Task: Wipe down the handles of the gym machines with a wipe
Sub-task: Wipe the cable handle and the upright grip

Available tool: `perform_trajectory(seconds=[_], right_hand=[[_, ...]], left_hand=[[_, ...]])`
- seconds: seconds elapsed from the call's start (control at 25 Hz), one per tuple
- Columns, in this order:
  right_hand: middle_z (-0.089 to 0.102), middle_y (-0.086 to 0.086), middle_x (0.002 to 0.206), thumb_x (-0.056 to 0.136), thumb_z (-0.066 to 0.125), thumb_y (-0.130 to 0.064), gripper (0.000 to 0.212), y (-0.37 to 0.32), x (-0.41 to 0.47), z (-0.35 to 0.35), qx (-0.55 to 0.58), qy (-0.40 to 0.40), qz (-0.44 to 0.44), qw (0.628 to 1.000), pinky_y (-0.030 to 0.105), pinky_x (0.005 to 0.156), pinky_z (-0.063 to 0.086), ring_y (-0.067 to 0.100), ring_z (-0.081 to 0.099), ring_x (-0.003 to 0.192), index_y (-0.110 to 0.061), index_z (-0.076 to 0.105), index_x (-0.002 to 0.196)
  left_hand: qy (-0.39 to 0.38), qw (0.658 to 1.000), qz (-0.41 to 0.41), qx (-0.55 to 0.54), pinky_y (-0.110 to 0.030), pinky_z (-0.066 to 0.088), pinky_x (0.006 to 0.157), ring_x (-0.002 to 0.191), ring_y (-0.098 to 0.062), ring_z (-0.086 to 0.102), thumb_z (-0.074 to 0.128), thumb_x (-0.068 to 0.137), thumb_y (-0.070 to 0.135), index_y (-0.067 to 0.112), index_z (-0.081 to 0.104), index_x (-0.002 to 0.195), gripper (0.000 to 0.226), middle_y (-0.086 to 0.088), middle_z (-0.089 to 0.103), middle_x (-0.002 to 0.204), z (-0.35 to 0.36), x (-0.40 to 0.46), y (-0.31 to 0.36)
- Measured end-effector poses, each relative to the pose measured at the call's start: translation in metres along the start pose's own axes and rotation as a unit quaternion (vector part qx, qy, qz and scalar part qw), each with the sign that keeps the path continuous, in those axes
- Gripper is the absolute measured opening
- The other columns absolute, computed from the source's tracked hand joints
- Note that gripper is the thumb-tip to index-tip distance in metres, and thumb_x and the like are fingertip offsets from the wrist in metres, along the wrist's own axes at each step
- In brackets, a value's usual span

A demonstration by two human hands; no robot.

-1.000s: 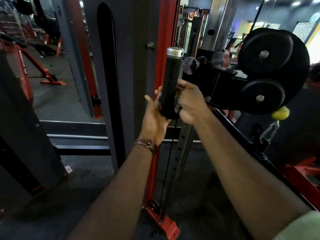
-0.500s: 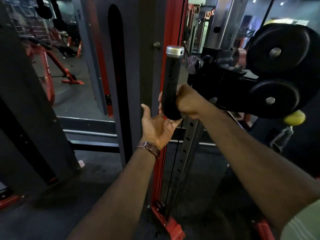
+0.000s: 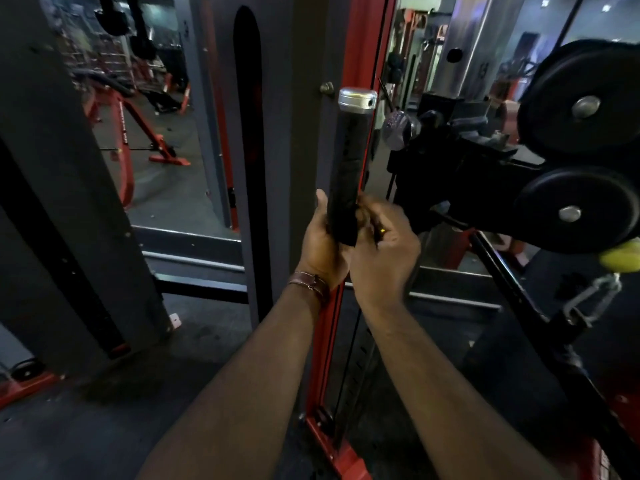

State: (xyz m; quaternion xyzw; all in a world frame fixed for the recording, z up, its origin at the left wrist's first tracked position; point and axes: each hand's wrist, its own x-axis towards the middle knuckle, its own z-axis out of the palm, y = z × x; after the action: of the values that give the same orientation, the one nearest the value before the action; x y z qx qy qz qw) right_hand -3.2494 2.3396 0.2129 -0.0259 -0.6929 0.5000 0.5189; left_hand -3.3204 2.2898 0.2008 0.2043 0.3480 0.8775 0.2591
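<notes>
A black upright handle [image 3: 346,168] with a silver end cap [image 3: 357,99] stands in the middle of the view, in front of a red machine post [image 3: 363,46]. My left hand [image 3: 320,244] is wrapped around the handle's lower end from the left, thumb up along it. My right hand [image 3: 384,251] sits against the handle's lower right side with its fingers curled. No wipe shows clearly; whatever lies between my hands and the handle is hidden.
Two black pulley wheels [image 3: 575,209] on a black bracket jut out at the right, with a yellow ball [image 3: 620,259] and a chain below. A grey frame column [image 3: 277,133] stands behind the handle. Red benches [image 3: 138,133] lie far left.
My left hand has gone from open below the handle to closed around its lower end. My right hand slid a little lower. The view shifted slightly.
</notes>
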Motion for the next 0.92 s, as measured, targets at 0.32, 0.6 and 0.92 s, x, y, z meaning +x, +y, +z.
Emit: perform_trajectory(seconds=[0.32,0.6,0.92], right_hand=[[0.065,0.018,0.099,0.087,0.074,0.0,0.006,0.0,-0.01,0.005,-0.167,0.106,-0.232,0.953,0.029,0.076,0.057,0.021,0.066,0.093,0.005,0.074,0.09],[0.069,0.018,0.092,0.085,0.075,0.005,0.001,-0.026,0.009,0.023,-0.224,0.192,-0.315,0.902,0.035,0.07,0.059,0.026,0.069,0.083,0.006,0.076,0.085],[0.065,0.013,0.089,0.078,0.078,0.011,0.004,-0.009,-0.036,0.035,-0.387,0.113,-0.335,0.852,0.03,0.075,0.055,0.025,0.062,0.078,0.008,0.075,0.078]], left_hand=[[-0.107,0.985,-0.055,0.123,-0.015,0.038,0.049,0.046,-0.002,0.049,0.033,0.099,0.021,0.026,0.075,0.06,0.058,0.011,0.055,0.05,-0.015,0.021,0.012],[-0.116,0.93,-0.007,0.349,-0.001,0.038,0.082,0.108,-0.004,0.06,0.054,0.093,0.008,0.018,0.067,0.118,0.03,-0.008,0.067,0.113,-0.039,0.034,0.015],[-0.269,0.937,-0.061,0.213,-0.033,0.042,0.072,0.07,-0.017,0.052,0.057,0.073,0.035,0.02,0.065,0.068,0.017,0.004,0.057,0.067,-0.03,0.034,0.027]])
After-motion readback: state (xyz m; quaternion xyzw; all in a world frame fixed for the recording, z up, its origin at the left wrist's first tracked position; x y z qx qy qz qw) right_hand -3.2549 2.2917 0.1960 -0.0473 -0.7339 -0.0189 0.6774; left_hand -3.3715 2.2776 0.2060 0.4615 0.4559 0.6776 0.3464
